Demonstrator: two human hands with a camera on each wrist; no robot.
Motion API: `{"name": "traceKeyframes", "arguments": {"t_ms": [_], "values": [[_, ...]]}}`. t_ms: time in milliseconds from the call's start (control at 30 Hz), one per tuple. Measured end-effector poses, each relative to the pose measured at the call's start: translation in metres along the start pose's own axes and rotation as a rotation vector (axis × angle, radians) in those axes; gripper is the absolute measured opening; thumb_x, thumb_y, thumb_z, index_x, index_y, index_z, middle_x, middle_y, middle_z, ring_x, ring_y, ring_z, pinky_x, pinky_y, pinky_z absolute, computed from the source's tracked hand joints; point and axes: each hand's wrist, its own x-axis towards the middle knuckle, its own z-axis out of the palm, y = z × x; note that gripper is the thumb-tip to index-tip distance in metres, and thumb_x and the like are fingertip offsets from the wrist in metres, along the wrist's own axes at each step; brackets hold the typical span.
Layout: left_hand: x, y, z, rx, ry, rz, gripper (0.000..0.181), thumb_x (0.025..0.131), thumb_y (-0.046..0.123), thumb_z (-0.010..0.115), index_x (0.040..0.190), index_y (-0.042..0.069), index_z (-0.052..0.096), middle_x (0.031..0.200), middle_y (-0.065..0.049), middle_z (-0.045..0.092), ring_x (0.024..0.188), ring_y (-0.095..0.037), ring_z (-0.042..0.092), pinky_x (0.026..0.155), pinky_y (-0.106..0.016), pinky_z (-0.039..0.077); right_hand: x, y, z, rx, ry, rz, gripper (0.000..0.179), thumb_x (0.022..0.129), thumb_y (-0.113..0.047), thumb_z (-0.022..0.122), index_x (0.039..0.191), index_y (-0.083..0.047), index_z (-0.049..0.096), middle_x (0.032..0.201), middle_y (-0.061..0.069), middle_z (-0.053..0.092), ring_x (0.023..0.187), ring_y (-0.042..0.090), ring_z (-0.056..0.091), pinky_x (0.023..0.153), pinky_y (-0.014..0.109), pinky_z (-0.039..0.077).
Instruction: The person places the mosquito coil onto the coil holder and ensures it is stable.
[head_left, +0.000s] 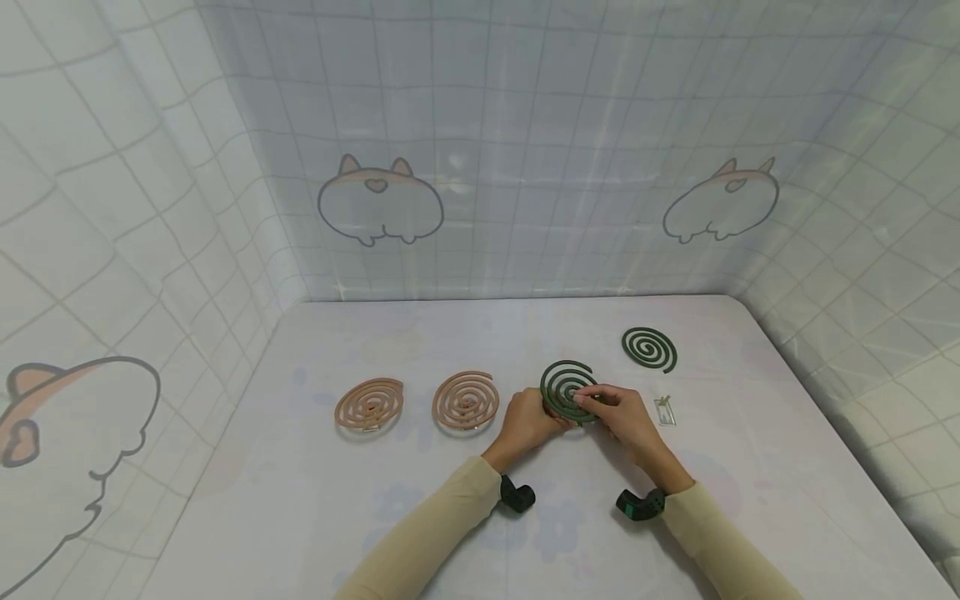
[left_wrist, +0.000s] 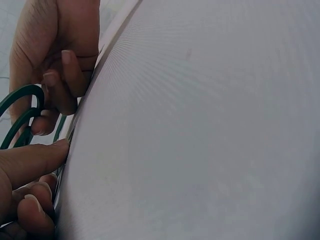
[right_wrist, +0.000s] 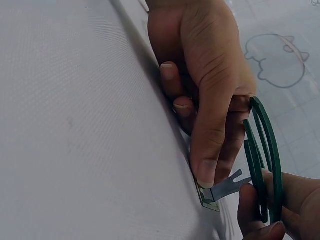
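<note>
My right hand [head_left: 626, 417] pinches a green mosquito coil [head_left: 561, 390] near its centre, thumb and fingertips on the inner turns. Below the coil, my left hand [head_left: 529, 423] holds a small metal coil stand [right_wrist: 228, 188] by its flat base, close on the table. The right wrist view shows the left thumb [right_wrist: 206, 172] on that base and the stand's forked strip rising toward the coil. Seen from the left wrist, the coil's turns [left_wrist: 22, 120] stand between the two hands. The head view has the held stand mostly hidden.
Two brown coils [head_left: 369, 405] [head_left: 466, 402] sit raised on stands to the left. A second green coil [head_left: 648, 348] lies flat at the back right, with another metal stand [head_left: 664, 411] in front of it. Patterned curtains [head_left: 525, 233] surround the white table [head_left: 300, 517].
</note>
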Motion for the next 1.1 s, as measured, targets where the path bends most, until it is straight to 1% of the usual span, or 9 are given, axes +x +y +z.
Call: {"name": "traceKeyframes", "arguments": {"t_ms": [200,400,700,833,1100], "values": [[0.0002,0.0001,-0.0002,-0.006,-0.004,0.004,0.032,0.075,0.026,0.094,0.074,0.012,0.066,0.062,0.008,0.058,0.055,-0.005,0.050,0.053,-0.022,0.042,-0.0007,-0.0021,-0.0005,-0.006,-0.004,-0.003,0.031,0.090,-0.033,0.082,0.111,-0.010,0.078,0.087,0.002,0.070,0.049,0.010,0.034,0.046,0.023,0.031],[-0.0003,0.0003,-0.0002,-0.015,-0.003,-0.005,0.031,0.075,0.026,0.094,0.073,0.012,0.066,0.061,0.008,0.059,0.053,-0.005,0.050,0.052,-0.022,0.042,0.0003,-0.0014,-0.0005,-0.025,-0.009,0.002,0.032,0.090,-0.034,0.082,0.111,-0.010,0.078,0.088,0.002,0.069,0.049,0.010,0.034,0.046,0.024,0.032],[-0.0006,-0.0009,0.0010,-0.007,0.003,-0.015,0.030,0.075,0.026,0.094,0.078,0.011,0.069,0.064,0.008,0.060,0.056,-0.005,0.050,0.054,-0.022,0.042,-0.0001,-0.0032,0.0009,-0.013,-0.014,0.012,0.031,0.090,-0.033,0.082,0.111,-0.011,0.077,0.086,0.003,0.068,0.048,0.011,0.033,0.046,0.024,0.032],[-0.0004,-0.0018,0.0007,-0.020,0.007,-0.008,0.028,0.075,0.025,0.094,0.079,0.010,0.070,0.064,0.007,0.061,0.054,-0.006,0.051,0.053,-0.022,0.043,-0.0002,-0.0037,0.0008,-0.022,-0.020,0.017,0.030,0.090,-0.032,0.082,0.111,-0.011,0.077,0.082,0.003,0.065,0.049,0.012,0.034,0.047,0.025,0.032],[0.0005,-0.0021,0.0006,-0.005,0.000,0.000,0.029,0.076,0.026,0.094,0.078,0.011,0.069,0.065,0.008,0.060,0.056,-0.005,0.050,0.054,-0.021,0.042,-0.0001,-0.0034,-0.0001,-0.021,-0.027,0.009,0.029,0.092,-0.030,0.081,0.112,-0.010,0.077,0.082,0.002,0.065,0.049,0.011,0.036,0.046,0.025,0.034]]}}
